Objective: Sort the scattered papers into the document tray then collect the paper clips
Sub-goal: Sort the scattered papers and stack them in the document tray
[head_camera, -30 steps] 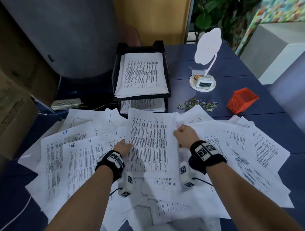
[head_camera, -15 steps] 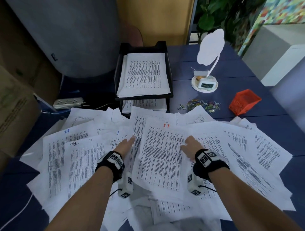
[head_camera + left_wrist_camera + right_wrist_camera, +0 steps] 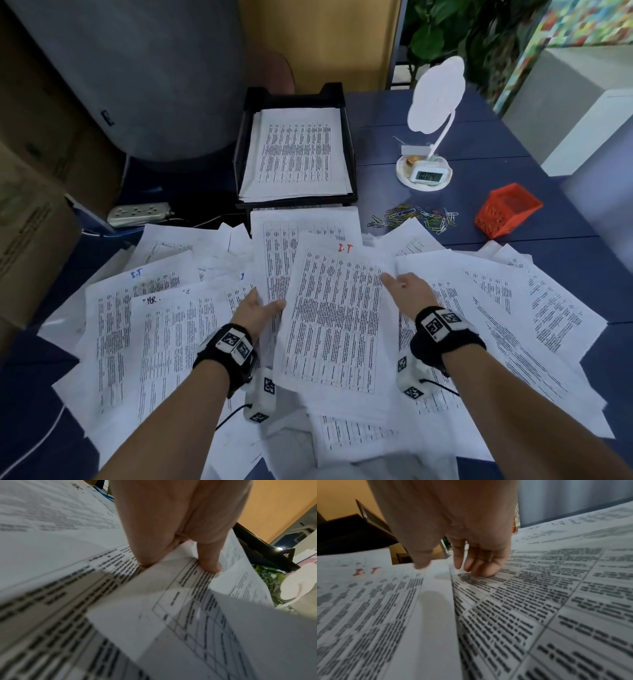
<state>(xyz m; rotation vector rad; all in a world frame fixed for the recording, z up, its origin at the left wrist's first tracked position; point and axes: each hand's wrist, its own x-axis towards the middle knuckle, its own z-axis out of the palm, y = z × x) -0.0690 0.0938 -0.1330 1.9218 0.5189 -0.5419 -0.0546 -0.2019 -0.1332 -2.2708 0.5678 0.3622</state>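
Printed papers [image 3: 164,342] lie scattered over the near half of the blue table. On top in the middle lies a sheet marked "I.T" in red [image 3: 335,315], its left edge slightly raised. My left hand [image 3: 260,308] lies at that left edge with its fingers [image 3: 149,555] straight on the paper below. Beside the sheet's right edge my right hand [image 3: 407,291] is relaxed, thumb hovering over the sheet and fingertips [image 3: 471,568] touching the page to the right. The black document tray [image 3: 294,97] stands behind with stacked sheets on two levels. Coloured paper clips [image 3: 414,216] lie right of it.
An orange mesh basket [image 3: 507,209] sits right of the clips. Behind them is a white lamp with a small clock [image 3: 424,171]. A power strip [image 3: 138,213] and cardboard boxes [image 3: 27,240] are at the left. Bare blue tabletop [image 3: 394,116] shows around the lamp.
The middle sheet has slid toward me and turned a little, showing its red "I.T" mark. My right hand has uncurled, and both hands have moved slightly apart.
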